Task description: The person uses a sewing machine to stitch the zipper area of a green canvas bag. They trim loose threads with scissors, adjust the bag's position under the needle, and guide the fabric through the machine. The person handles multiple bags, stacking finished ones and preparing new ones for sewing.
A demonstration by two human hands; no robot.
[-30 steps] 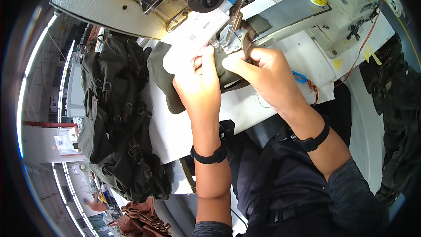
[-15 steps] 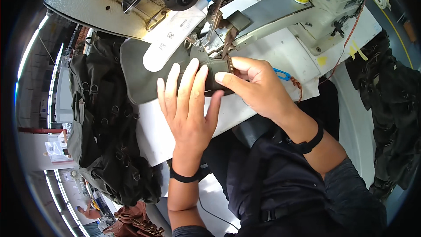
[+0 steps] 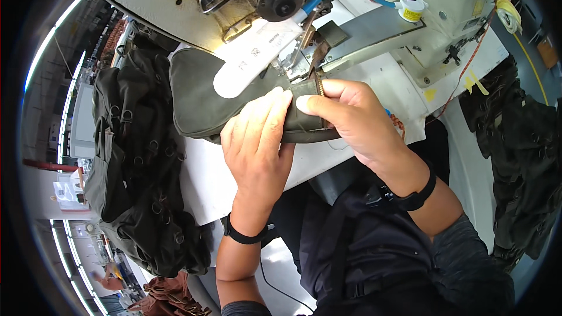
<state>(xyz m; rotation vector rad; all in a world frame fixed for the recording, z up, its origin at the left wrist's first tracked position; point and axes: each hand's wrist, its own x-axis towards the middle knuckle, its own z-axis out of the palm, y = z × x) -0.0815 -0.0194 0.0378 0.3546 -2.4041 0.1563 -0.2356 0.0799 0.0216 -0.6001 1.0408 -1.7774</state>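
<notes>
A dark green fabric piece (image 3: 199,96) lies under the sewing machine's head (image 3: 281,3), its rounded end toward the left. Along its right edge runs a brass-toothed zipper (image 3: 321,89) on brown tape. My right hand (image 3: 363,120) pinches that edge, thumb on top, the other fingers partly hidden. With its fingers together on top of the cloth, my left hand (image 3: 257,143) grips the near edge; the thumb is mostly tucked out of sight. A white rounded plate (image 3: 252,67) hangs over the piece and covers part of the needle area.
Dark green bags with metal rings (image 3: 137,164) are heaped at the left, and more dark goods (image 3: 521,158) hang at the right. Past the white tabletop (image 3: 205,190) lie brown pieces (image 3: 170,295). An orange cord (image 3: 468,52) runs down the machine's right side.
My left hand has gone from fingers spread flat to gripping the near edge. The fabric piece's near side has come further toward me, and my right hand keeps its pinch. The view has shifted slightly.
</notes>
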